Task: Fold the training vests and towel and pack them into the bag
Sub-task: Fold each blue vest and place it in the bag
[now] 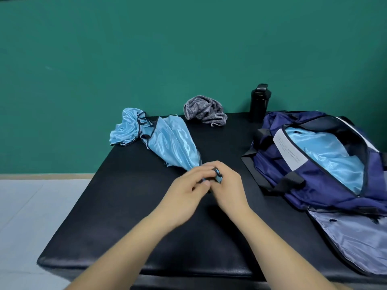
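Note:
A shiny light-blue training vest with dark trim lies stretched across the black padded bench, its far end bunched at the back left corner. My left hand and my right hand meet at its near end, both pinching the bunched edge. A grey striped towel sits crumpled at the back edge. The navy bag lies unzipped on the right, with light-blue fabric inside it.
A black bottle stands at the back edge between the towel and the bag. A grey flap of the bag spreads over the bench's right front. A green wall rises behind. Pale floor lies to the left of the bench.

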`<state>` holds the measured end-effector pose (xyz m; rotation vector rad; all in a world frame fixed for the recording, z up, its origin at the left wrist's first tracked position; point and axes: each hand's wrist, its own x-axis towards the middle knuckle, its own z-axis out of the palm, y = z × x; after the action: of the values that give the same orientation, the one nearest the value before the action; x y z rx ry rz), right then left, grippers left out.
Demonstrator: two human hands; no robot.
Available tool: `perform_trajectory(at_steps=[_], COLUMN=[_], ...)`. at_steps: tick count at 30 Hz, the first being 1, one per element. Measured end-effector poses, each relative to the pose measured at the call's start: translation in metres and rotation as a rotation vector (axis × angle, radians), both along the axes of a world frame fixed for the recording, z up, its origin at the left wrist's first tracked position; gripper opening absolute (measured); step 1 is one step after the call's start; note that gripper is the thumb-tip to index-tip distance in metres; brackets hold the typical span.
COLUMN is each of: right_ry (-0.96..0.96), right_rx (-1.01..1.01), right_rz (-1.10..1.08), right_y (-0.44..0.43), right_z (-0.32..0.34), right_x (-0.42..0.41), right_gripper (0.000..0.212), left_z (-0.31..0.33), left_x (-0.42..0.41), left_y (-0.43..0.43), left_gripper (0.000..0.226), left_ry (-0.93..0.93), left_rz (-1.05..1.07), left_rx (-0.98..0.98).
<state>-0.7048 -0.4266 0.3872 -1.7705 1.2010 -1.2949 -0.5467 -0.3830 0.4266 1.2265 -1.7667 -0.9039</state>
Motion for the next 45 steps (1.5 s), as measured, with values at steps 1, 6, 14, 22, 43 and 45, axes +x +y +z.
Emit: perform_trajectory(at_steps=[1, 6, 14, 22, 43, 45], right_ry=[0.002, 0.035, 0.023, 0.060, 0.624, 0.612], right_rx=[0.011, 0.057, 0.052, -0.038, -0.032, -0.027], right_rz=[0.006, -0.051, -0.074, -0.108, -0.245, -0.235], right_y=[0.003, 0.016, 0.056, 0.092, 0.132, 0.134], right_z=[0.002, 0.013, 0.058, 0.121, 0.200, 0.207], right_x=[-0.001, -0.007, -0.021, -0.040, -0.095, -0.096], right_gripper=[0.043, 0.013, 0.004, 0.012, 0.014, 0.008], left_z=[0.000, -0.010, -0.067, -0.104, -0.089, -0.092], left_x=[0.000, 0.020, 0.041, 0.037, 0.040, 0.038], left_y=[0.006, 0.012, 0.002, 0.023, 0.058, 0.053], left_gripper=[0.039, 0.034, 0.068, 0.055, 0.053, 0.043], left_ry=[0.012, -0.032, -0.498, -0.871, -0.916, -0.913], left_rz=[-0.008, 0.212, 0.441, 0.539, 0.376, 0.407], left_rx=[0.009, -0.027, 0.112, -0.056, -0.044, -0.064])
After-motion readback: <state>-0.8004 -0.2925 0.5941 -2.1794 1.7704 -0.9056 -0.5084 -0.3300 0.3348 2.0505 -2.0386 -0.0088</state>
